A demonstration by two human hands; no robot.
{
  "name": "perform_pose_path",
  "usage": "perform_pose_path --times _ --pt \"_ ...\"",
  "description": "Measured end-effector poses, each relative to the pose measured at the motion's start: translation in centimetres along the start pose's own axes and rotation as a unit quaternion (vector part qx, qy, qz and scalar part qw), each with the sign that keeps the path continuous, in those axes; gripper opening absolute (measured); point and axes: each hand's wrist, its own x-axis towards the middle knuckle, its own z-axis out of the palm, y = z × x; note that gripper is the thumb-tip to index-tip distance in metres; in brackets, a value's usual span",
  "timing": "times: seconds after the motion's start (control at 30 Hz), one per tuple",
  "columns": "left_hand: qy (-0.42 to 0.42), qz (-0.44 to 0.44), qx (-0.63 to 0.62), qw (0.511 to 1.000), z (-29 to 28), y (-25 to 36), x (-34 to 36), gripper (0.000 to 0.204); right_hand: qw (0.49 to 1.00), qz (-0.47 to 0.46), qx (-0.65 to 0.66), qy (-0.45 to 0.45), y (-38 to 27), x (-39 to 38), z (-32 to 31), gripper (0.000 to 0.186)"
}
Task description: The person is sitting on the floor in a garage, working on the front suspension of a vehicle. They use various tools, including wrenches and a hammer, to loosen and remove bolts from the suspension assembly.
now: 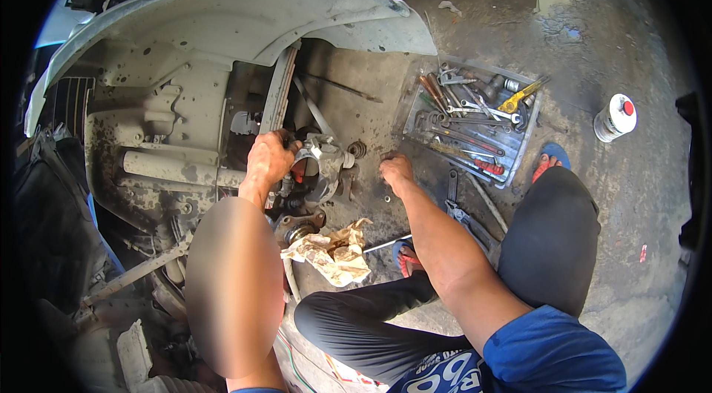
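My left hand [271,159] is curled closed at the left side of a metal steering knuckle [323,167], low under the vehicle's wheel arch. What its fingers grip is hidden behind the hand and dark parts. My right hand [396,171] is held low over the floor, to the right of the knuckle, with fingers curled in. Whatever it may hold cannot be made out. A coil-shaped metal part [357,149] lies between the knuckle and that hand. Below the knuckle sits a round wheel hub [300,228], beside a crumpled, stained sheet of brown paper [335,252].
A tray [506,179] full of wrenches, screwdrivers and other tools lies to the right. A can with a red cap [616,117] stands farther right. Pliers-like tools [467,219] lie near my feet. The pale fender [245,11] arches above the work area.
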Motion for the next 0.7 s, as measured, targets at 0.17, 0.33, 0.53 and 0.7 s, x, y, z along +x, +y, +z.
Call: perform_pose_path --times 0.17,0.33,0.53,0.7 --pt "-0.001 -0.012 0.019 1.0 -0.2 -0.7 0.0 0.036 0.993 0.086 -0.076 0.007 0.0 -1.8 -1.2 0.013" --pt "0.022 0.013 0.033 0.999 -0.1 -1.3 -0.3 0.028 0.985 0.122 -0.124 0.011 0.2 -2.9 -1.9 0.027" --pt "-0.002 0.005 0.053 0.999 0.3 -1.5 -0.6 0.032 0.959 0.067 -0.267 -0.068 0.9 -2.4 -1.6 0.027" --pt "-0.012 -0.008 0.07 0.997 0.7 -1.6 -0.4 0.034 0.956 0.041 -0.282 -0.064 0.9 -2.7 -1.5 0.026"
